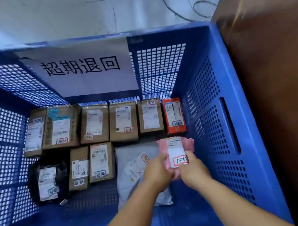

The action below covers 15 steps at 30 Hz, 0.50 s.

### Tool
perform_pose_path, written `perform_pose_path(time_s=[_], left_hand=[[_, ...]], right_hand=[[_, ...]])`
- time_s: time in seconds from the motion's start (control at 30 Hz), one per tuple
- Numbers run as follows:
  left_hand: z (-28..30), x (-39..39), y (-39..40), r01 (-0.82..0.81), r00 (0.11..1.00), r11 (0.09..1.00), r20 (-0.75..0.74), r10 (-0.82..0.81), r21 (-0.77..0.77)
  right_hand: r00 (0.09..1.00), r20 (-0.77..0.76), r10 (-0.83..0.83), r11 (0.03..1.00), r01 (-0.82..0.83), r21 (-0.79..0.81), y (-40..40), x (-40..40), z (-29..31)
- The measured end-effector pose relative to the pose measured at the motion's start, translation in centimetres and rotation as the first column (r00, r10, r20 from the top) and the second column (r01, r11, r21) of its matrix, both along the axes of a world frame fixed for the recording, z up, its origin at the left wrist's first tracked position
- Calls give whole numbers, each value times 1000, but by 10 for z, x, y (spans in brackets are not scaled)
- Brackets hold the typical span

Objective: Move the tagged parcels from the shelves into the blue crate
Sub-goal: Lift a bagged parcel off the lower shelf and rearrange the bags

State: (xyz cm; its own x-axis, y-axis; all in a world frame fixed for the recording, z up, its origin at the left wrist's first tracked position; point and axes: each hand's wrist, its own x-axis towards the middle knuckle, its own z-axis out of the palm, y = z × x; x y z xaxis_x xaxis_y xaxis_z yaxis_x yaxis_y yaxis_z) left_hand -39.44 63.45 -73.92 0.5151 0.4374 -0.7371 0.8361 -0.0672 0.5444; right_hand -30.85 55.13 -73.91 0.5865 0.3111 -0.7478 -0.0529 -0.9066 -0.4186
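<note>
Both arms reaching down into the blue crate [226,100]. Left hand [158,172] and right hand [191,167] side by side, each pinching the near edge of a pink pouch [188,141], fingers curled onto it. Pouch held inside the crate near its right wall, white label up, a red-bordered tag at the label's near end. Just left of the pouch and partly under the hands, a grey bag [131,166] lying flat on the crate floor.

Along the crate's far wall, a row of parcels: four brown boxes [95,121] and a narrower one at the left end, then a red box [173,115] at the right end, closest to the pouch. Nearer than that row, two brown cartons [91,164] standing side by side, and left of them a black bag [47,181] with a white label.

On the crate's far wall, a white sign [83,70] with large black characters.

Right of the crate, a brown surface [278,72]; beyond the crate, pale floor [50,15] with a dark cable [166,2].
</note>
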Motion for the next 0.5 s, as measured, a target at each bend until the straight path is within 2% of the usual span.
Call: perform_pose_path(time_s=[0.23,0.3,0.37,0.5], left_hand=[[-118,21,0,46,999,999,-27,-46,-11],[-145,24,-1,68,998,998,-10,-68,0],[-169,29,-2,85,996,996,20,-86,40],[-207,41,-5,62,988,996,137,-70,63]], right_hand=[[997,-2,76,989,-76,-125,6,22,-112],[1000,-1,18,994,-18,-104,7,24,-138],[997,37,-61,996,63,-55,6,27,-164],[979,191,69,998,-65,-24,0,32,-208]])
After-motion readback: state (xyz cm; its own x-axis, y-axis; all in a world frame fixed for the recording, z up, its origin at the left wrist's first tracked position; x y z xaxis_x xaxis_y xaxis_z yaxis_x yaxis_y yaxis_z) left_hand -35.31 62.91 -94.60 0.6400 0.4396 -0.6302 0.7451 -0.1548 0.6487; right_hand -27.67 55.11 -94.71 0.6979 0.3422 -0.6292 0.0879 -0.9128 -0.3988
